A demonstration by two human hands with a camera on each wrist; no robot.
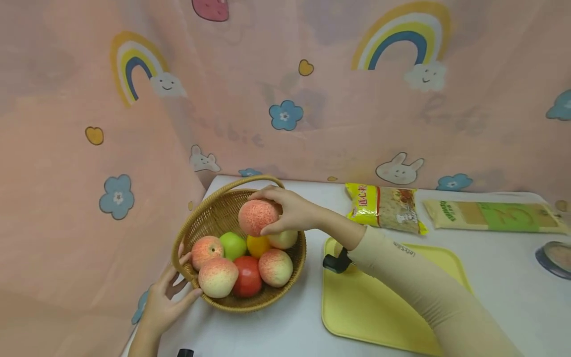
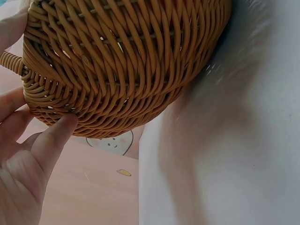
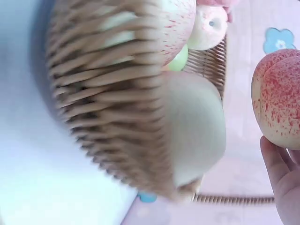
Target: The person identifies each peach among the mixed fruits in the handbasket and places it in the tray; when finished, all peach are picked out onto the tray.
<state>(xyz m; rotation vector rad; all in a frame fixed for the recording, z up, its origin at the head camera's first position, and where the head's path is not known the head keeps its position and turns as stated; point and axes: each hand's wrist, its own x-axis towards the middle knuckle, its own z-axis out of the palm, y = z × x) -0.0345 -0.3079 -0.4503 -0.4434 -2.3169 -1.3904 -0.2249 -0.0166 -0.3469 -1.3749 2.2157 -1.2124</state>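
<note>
A round wicker basket (image 1: 218, 215) with an arched handle stands on the white table. Inside lie several peaches (image 1: 217, 277), a green apple (image 1: 233, 245), an orange fruit (image 1: 257, 245) and a red fruit (image 1: 247, 277). My right hand (image 1: 296, 210) grips a pink peach (image 1: 257, 217) above the fruit; the right wrist view shows that peach (image 3: 281, 101) apart from the basket wall. On the left, my left hand (image 1: 162, 302) rests on the basket by the handle's base. Its fairly straight, spread fingers (image 2: 54, 136) touch the wicker wall in the left wrist view.
Right of the basket lies a yellow tray (image 1: 379, 317), bearing a black-handled item (image 1: 337, 263) partly under my right forearm. Behind it are a yellow pasta bag (image 1: 388, 208) and a long noodle packet (image 1: 495, 216). A round container (image 1: 555, 260) sits at the right edge.
</note>
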